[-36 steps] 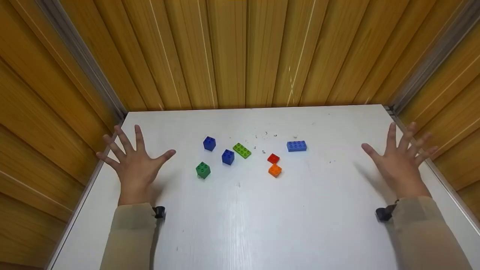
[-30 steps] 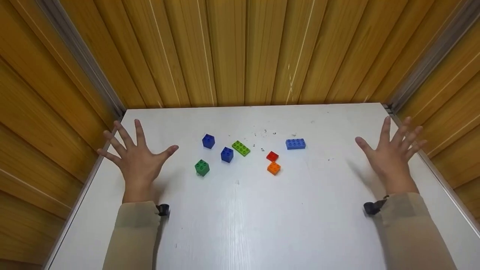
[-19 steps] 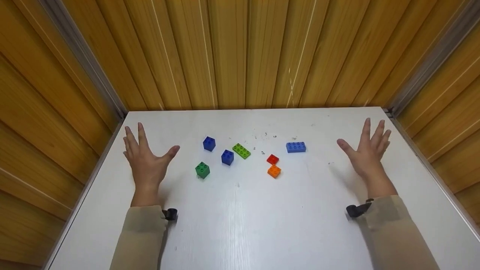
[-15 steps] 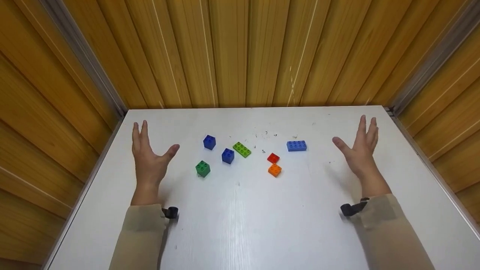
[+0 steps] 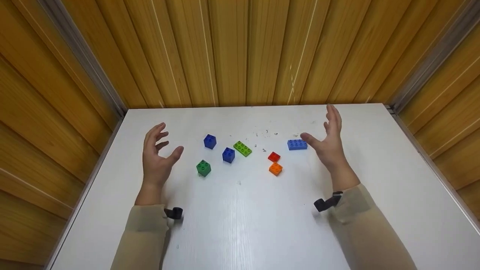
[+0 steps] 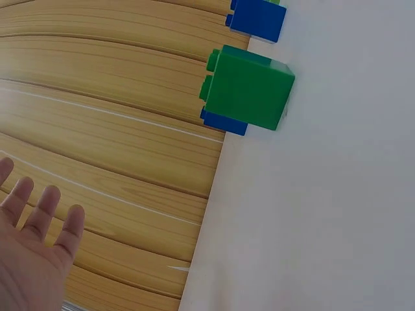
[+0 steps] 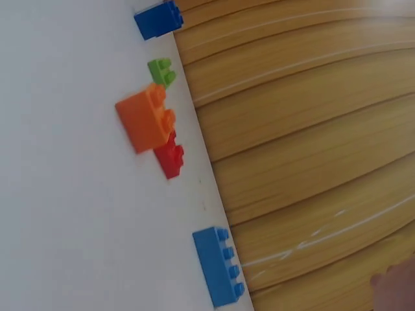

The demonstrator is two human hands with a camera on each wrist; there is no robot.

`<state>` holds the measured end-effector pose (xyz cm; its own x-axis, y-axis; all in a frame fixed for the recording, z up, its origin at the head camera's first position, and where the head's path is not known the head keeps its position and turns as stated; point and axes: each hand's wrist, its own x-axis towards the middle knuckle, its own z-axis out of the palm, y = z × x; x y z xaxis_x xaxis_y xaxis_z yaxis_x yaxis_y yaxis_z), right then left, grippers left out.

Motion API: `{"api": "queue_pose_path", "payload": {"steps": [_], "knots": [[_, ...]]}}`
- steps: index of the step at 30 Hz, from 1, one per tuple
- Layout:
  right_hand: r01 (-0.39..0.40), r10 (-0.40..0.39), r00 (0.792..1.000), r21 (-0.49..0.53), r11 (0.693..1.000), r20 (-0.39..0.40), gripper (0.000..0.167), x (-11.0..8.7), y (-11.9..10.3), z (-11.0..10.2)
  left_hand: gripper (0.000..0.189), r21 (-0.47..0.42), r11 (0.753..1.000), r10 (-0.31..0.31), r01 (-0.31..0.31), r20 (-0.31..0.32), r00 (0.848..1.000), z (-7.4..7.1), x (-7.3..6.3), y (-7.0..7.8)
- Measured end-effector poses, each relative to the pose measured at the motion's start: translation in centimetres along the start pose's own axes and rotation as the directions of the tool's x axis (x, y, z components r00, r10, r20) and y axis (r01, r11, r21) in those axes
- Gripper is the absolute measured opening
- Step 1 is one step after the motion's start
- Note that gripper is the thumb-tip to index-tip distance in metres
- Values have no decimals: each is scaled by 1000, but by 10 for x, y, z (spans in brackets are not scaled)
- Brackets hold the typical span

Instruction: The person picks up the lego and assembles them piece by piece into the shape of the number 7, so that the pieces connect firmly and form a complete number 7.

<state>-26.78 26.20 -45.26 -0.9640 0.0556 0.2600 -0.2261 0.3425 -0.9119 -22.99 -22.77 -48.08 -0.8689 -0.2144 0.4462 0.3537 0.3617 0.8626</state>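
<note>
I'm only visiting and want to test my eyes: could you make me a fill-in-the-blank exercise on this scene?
The orange brick lies next to the ____ one.
Exactly ____ dark blue bricks lie on the table.
The long brick nearest the right hand is light ____.
The dark green brick lies to the ____ of the orange brick.
Missing words: red; two; blue; left.

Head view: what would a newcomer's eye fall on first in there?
Probably the seven bright toy bricks scattered on the white table, notably the orange brick just below the red brick in the picture. Next, the empty left hand, left of the green brick, and the empty right hand by the light blue eight-stud brick, its thumb overlapping that brick's corner in this view.
</note>
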Motion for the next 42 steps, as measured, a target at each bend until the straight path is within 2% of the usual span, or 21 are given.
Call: {"api": "queue_pose_path", "payload": {"steps": [6,10,14,18,22,27,35,40,42], "knots": [[76,-77,997,149,986,0,123,8,-22,25,75,-4,1000,-29,29,1,1000,-2,0,7],[110,-116,993,277,954,6,129,9,-31,44,76,-15,999,-41,42,34,999,-1,0,6],[76,-97,995,403,912,32,135,5,-39,66,75,-8,998,-62,63,86,994,2,-1,1],[52,-87,995,487,872,50,129,3,-42,89,73,11,993,-121,120,139,983,7,-4,-5],[36,-79,995,518,855,61,118,-1,-38,115,75,30,981,-193,191,214,958,12,-7,-12],[-42,-32,988,462,886,151,115,-12,-32,147,76,46,964,-265,263,291,919,16,-9,-16],[-111,-5,960,401,909,279,104,-24,-20,174,76,75,944,-328,322,340,881,15,-12,-22],[-159,54,937,280,947,346,91,-25,-15,184,72,92,934,-354,346,378,855,14,-14,-27],[-172,87,933,218,961,350,86,-26,-14,187,73,107,926,-374,362,394,839,15,-15,-28]]}}
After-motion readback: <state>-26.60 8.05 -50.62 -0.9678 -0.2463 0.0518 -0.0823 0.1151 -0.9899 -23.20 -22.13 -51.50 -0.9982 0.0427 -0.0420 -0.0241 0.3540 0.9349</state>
